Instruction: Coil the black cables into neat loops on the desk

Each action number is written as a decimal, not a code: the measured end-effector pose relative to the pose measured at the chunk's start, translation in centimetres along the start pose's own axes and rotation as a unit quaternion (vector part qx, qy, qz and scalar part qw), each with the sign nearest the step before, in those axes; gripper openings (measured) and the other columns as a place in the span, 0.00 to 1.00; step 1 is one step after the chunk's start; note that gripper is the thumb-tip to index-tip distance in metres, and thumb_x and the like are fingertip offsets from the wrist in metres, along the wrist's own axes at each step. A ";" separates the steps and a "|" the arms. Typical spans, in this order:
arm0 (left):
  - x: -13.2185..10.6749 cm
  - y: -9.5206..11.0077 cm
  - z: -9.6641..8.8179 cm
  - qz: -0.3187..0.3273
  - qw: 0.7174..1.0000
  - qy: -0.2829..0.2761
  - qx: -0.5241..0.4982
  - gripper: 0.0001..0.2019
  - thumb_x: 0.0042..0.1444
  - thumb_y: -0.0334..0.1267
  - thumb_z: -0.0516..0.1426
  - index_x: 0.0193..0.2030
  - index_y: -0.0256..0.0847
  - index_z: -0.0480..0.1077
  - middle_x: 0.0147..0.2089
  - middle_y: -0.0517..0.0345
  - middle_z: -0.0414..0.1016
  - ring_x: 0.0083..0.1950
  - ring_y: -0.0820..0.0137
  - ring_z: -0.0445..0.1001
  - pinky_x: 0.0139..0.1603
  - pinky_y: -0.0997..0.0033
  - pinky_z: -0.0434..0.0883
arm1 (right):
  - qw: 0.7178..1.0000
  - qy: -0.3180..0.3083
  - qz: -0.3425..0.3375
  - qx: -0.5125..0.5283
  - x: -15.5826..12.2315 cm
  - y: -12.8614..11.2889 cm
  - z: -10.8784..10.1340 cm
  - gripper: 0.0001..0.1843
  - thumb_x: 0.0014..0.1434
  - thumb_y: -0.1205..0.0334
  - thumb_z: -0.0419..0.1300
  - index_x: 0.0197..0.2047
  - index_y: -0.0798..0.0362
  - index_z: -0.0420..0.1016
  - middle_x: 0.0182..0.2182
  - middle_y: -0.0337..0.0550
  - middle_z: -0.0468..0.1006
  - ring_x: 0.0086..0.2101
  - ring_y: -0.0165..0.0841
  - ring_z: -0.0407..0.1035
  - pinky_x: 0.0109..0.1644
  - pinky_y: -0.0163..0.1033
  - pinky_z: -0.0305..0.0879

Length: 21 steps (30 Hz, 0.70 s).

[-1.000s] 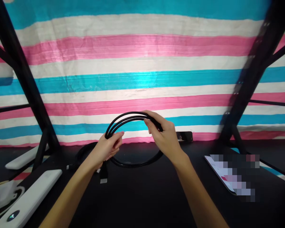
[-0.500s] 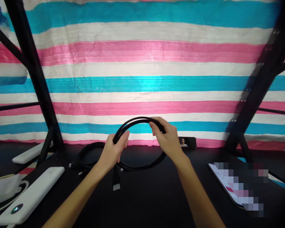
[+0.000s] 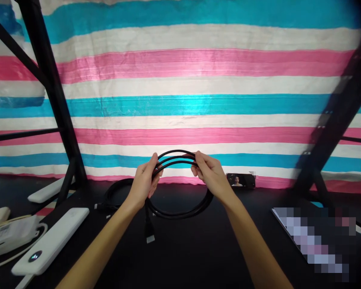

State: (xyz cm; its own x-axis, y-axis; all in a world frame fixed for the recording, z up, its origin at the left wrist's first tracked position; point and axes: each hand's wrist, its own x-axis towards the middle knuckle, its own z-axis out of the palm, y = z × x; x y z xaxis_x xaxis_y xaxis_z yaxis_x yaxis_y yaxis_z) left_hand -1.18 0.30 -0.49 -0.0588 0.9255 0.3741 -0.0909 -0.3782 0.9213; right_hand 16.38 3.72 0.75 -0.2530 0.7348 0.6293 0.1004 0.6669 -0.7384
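Note:
A black cable [image 3: 180, 217] is wound into a round coil above the dark table. My left hand [image 3: 144, 178] is closed on the coil's left side, its thumb pressed along the strands. On the right side, my right hand [image 3: 209, 173] pinches the same coil. Between the hands the upper strands fan apart into separate arcs. One end of the cable hangs below my left hand, with a flat plug [image 3: 149, 233] that has a pale metal tip. Behind my left wrist lies a second coiled black cable [image 3: 112, 192], partly hidden.
White power banks [image 3: 52, 241] and a white adapter with a cord [image 3: 13, 235] lie at the left. A phone [image 3: 240, 180] leans at the back. A pixelated flat device [image 3: 307, 241] lies right. Black metal posts [image 3: 60, 112] stand before a striped sheet [image 3: 186, 64].
My right hand has come slightly down and the upper strands have spread apart. My left thumb now points up along the coil. The whole view has shifted a little.

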 end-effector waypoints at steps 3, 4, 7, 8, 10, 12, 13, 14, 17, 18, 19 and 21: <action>-0.2 -0.1 0.2 -0.001 1.000 0.001 0.005 0.26 0.55 0.60 0.49 0.18 0.41 0.55 0.08 0.71 0.46 0.07 0.81 0.45 0.09 0.77 0.45 | 1.000 -0.001 0.002 0.014 0.1 0.0 -0.1 0.22 0.62 0.46 0.50 0.35 0.55 0.75 0.17 0.33 0.61 0.17 0.23 0.46 0.20 0.34 0.44; -0.2 -0.1 0.3 0.000 1.000 0.001 0.010 0.26 0.55 0.60 0.50 0.18 0.41 0.55 0.08 0.71 0.46 0.07 0.81 0.45 0.09 0.77 0.45 | 1.000 -0.001 0.001 0.017 0.0 -0.1 -0.1 0.21 0.62 0.47 0.50 0.39 0.55 0.75 0.17 0.33 0.62 0.17 0.23 0.47 0.20 0.34 0.44; -0.5 0.0 0.6 0.028 0.999 0.019 0.030 0.23 0.55 0.58 0.52 0.22 0.40 0.59 0.10 0.72 0.47 0.08 0.81 0.46 0.10 0.77 0.45 | 0.999 0.007 -0.005 0.031 -0.1 -0.5 -0.2 0.20 0.63 0.50 0.51 0.51 0.50 0.72 0.19 0.34 0.65 0.17 0.23 0.47 0.20 0.33 0.44; -0.6 0.0 0.6 0.043 0.998 0.026 0.039 0.21 0.56 0.56 0.52 0.24 0.40 0.61 0.11 0.72 0.47 0.09 0.81 0.46 0.10 0.78 0.46 | 0.999 0.012 -0.009 0.036 -0.2 -0.6 -0.1 0.20 0.63 0.51 0.51 0.54 0.49 0.70 0.20 0.35 0.66 0.17 0.23 0.48 0.20 0.33 0.44; -0.7 0.2 0.5 0.074 0.995 0.036 0.059 0.18 0.58 0.53 0.51 0.29 0.41 0.64 0.12 0.72 0.48 0.10 0.81 0.46 0.11 0.79 0.47 | 0.999 0.016 -0.020 0.043 -0.3 -0.8 0.0 0.20 0.63 0.53 0.51 0.56 0.46 0.68 0.23 0.37 0.69 0.18 0.24 0.50 0.20 0.33 0.45; -0.9 0.5 0.3 0.102 0.990 0.040 0.086 0.14 0.60 0.51 0.50 0.35 0.42 0.66 0.15 0.71 0.53 0.12 0.82 0.48 0.13 0.79 0.50 | 0.998 0.016 -0.035 0.044 -0.4 -1.0 0.1 0.18 0.63 0.54 0.51 0.55 0.45 0.70 0.26 0.39 0.71 0.20 0.24 0.54 0.20 0.33 0.46; -1.0 0.7 0.2 0.117 0.987 0.042 0.103 0.13 0.60 0.50 0.50 0.38 0.43 0.67 0.18 0.70 0.58 0.13 0.82 0.50 0.14 0.80 0.52 | 0.998 0.014 -0.042 0.044 -0.5 -1.1 0.2 0.18 0.63 0.54 0.51 0.54 0.45 0.71 0.27 0.40 0.71 0.21 0.24 0.55 0.20 0.33 0.46; -1.0 0.9 0.1 0.134 0.983 0.044 0.120 0.12 0.59 0.48 0.52 0.41 0.44 0.67 0.22 0.68 0.64 0.15 0.81 0.54 0.16 0.80 0.55 | 0.998 0.012 -0.046 0.045 -0.5 -1.1 0.2 0.17 0.64 0.55 0.51 0.53 0.45 0.71 0.28 0.40 0.72 0.21 0.25 0.56 0.20 0.33 0.47; -1.2 1.3 0.0 0.178 0.970 0.032 0.163 0.14 0.53 0.43 0.59 0.46 0.44 0.68 0.40 0.59 0.73 0.27 0.78 0.68 0.26 0.80 0.66 | 0.998 0.000 -0.046 0.047 -0.6 -1.4 0.2 0.17 0.64 0.55 0.50 0.53 0.46 0.71 0.27 0.40 0.72 0.21 0.25 0.57 0.20 0.33 0.48; -1.3 1.4 0.0 0.188 0.967 0.023 0.168 0.16 0.51 0.42 0.61 0.46 0.43 0.68 0.45 0.56 0.73 0.32 0.75 0.71 0.31 0.80 0.68 | 0.998 -0.003 -0.047 0.049 -0.7 -1.5 0.2 0.17 0.64 0.55 0.50 0.54 0.46 0.71 0.27 0.40 0.72 0.21 0.25 0.56 0.20 0.33 0.47; -1.3 1.5 -0.1 0.194 0.966 0.014 0.168 0.17 0.50 0.41 0.62 0.47 0.43 0.68 0.48 0.55 0.72 0.35 0.73 0.72 0.33 0.79 0.69 | 0.998 -0.004 -0.048 0.051 -0.7 -1.5 0.1 0.18 0.64 0.55 0.49 0.54 0.45 0.70 0.27 0.40 0.72 0.20 0.24 0.55 0.20 0.33 0.47; -1.4 1.7 -0.2 0.187 0.969 -0.001 0.164 0.16 0.53 0.41 0.59 0.49 0.44 0.68 0.46 0.55 0.73 0.32 0.74 0.72 0.30 0.79 0.69 | 0.997 -0.008 -0.053 0.054 -0.8 -1.7 0.1 0.18 0.65 0.55 0.49 0.56 0.44 0.68 0.27 0.38 0.72 0.19 0.24 0.51 0.20 0.33 0.47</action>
State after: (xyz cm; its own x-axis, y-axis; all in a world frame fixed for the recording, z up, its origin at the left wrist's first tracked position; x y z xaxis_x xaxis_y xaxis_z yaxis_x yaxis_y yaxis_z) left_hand -1.45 -1.66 0.56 -0.0245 0.7258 0.6874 0.2571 -0.6599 0.7060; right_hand 16.31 2.00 1.44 -0.2713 0.6585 0.7020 -0.0310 0.7230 -0.6901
